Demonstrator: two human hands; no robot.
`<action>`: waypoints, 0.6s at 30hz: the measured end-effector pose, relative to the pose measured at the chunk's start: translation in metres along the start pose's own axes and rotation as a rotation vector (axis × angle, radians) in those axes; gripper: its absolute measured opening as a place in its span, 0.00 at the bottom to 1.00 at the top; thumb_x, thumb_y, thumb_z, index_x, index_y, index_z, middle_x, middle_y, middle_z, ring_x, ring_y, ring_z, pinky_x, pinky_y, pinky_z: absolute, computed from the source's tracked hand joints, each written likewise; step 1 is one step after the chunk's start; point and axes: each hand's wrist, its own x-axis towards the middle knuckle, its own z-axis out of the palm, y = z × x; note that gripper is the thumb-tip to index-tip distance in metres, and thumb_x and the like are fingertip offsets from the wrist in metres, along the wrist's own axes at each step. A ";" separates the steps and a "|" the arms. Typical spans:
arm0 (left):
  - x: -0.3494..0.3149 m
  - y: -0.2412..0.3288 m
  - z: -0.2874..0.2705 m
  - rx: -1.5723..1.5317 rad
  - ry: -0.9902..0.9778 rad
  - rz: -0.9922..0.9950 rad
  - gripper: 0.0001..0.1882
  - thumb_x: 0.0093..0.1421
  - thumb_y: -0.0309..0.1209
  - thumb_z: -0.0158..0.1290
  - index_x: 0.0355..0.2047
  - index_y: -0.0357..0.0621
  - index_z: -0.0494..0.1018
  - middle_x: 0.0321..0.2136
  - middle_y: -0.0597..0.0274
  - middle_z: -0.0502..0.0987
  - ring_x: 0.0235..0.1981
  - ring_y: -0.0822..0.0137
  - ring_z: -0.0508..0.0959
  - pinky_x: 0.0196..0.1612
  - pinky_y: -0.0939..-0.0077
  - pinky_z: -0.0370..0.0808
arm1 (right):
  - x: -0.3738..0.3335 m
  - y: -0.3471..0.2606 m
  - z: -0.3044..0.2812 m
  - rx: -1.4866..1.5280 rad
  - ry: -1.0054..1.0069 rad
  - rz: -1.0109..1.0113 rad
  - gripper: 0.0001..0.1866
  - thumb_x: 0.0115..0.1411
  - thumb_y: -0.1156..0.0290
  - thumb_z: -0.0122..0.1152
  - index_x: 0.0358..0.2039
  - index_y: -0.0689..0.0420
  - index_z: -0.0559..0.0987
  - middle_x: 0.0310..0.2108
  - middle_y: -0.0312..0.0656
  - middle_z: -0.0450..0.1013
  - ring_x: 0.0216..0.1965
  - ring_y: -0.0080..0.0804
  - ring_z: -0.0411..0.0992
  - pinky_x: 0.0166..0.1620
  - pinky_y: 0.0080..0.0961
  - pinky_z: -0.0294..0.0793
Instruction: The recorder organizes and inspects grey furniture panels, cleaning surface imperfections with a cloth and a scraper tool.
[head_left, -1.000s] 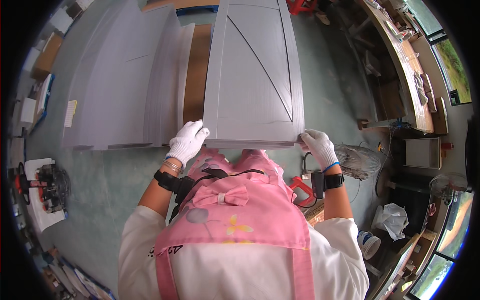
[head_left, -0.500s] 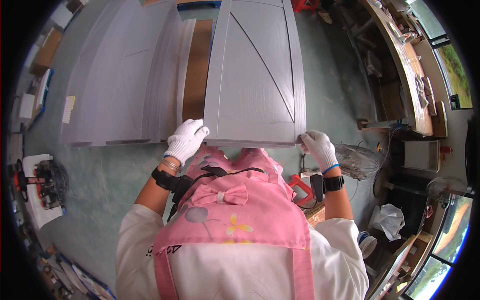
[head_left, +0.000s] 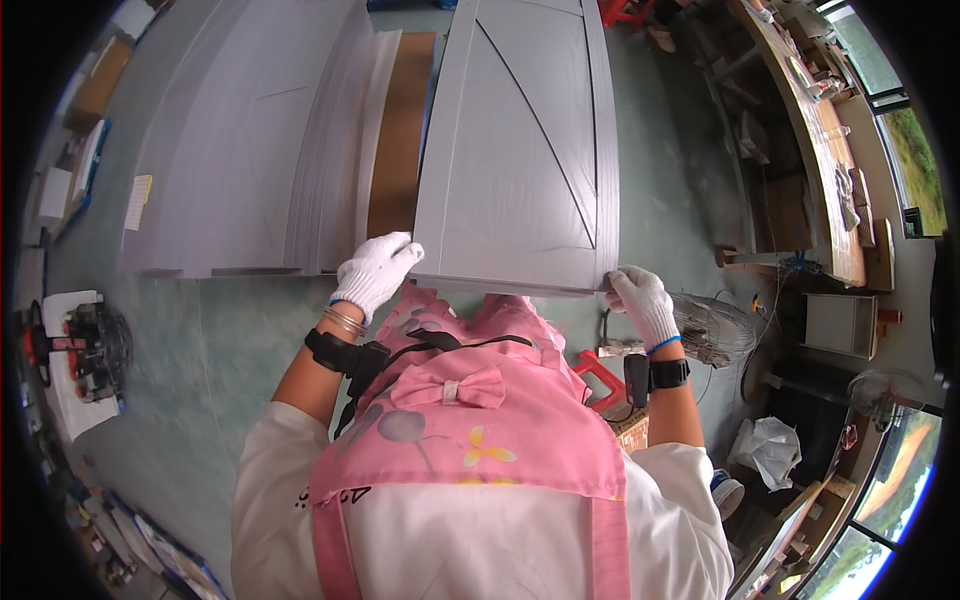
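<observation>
A grey door panel (head_left: 515, 150) with a diagonal groove and raised frame borders stretches away in front of me. My left hand (head_left: 380, 268), in a white knitted glove, is closed on its near left corner. At the near right corner my right hand (head_left: 642, 302), gloved the same way, pinches the edge between thumb and fingers. The undersides of the panel's corners hide some of my fingertips. To the left stands a stack of grey panels (head_left: 240, 150), with a brown board (head_left: 402, 130) between it and the panel I hold.
At the right runs a long workbench (head_left: 815, 130) with things on it. A floor fan (head_left: 715, 328) and a red stool (head_left: 600, 380) stand near my right arm. A white bag (head_left: 768, 452) lies further right. Another machine (head_left: 95, 352) sits on the left.
The panel has turned slightly, its far end shifting right and its near right corner dropping a little toward me. Both hands keep their hold on the corners.
</observation>
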 end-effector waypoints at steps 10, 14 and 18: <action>-0.012 -0.009 0.015 0.269 0.038 0.183 0.51 0.53 0.43 0.62 0.70 0.53 0.43 0.54 0.51 0.70 0.54 0.53 0.72 0.53 0.59 0.71 | 0.004 0.049 0.015 -0.355 0.109 -0.423 0.33 0.58 0.59 0.63 0.61 0.58 0.65 0.42 0.51 0.76 0.39 0.42 0.78 0.42 0.33 0.77; -0.006 -0.020 0.029 0.277 0.164 0.246 0.51 0.50 0.38 0.64 0.69 0.51 0.47 0.48 0.53 0.72 0.49 0.52 0.73 0.49 0.60 0.73 | 0.011 0.061 0.034 -0.354 0.238 -0.552 0.39 0.55 0.65 0.67 0.63 0.63 0.60 0.40 0.52 0.74 0.37 0.47 0.77 0.40 0.38 0.77; -0.003 -0.034 0.038 0.178 0.272 0.380 0.48 0.49 0.35 0.65 0.68 0.47 0.52 0.49 0.52 0.73 0.50 0.53 0.74 0.50 0.63 0.72 | 0.016 0.070 0.039 -0.388 0.290 -0.606 0.38 0.54 0.66 0.67 0.62 0.63 0.61 0.39 0.52 0.74 0.36 0.49 0.77 0.37 0.39 0.76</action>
